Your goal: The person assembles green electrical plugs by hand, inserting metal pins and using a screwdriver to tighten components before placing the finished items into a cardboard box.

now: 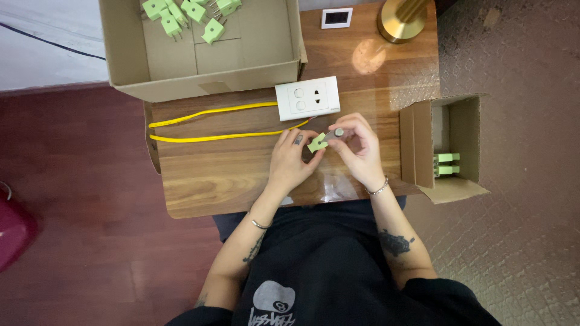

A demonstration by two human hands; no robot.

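Observation:
My left hand (292, 158) pinches a small light-green plug adapter (316, 143) over the wooden table (229, 175). My right hand (357, 148) holds a short grey tool with a round silver end (334, 134) against the adapter's top. Just beyond my hands lies a white wall socket plate (307, 98) with two buttons and an outlet. Two yellow wires (211, 125) run from it to the left.
A large open cardboard box (266, 42) at the back holds several green adapters (187, 13). A smaller open box (465, 130) at the table's right edge holds two green adapters (446, 163). A brass lamp base (402, 19) and a small white device (336, 17) stand at the back.

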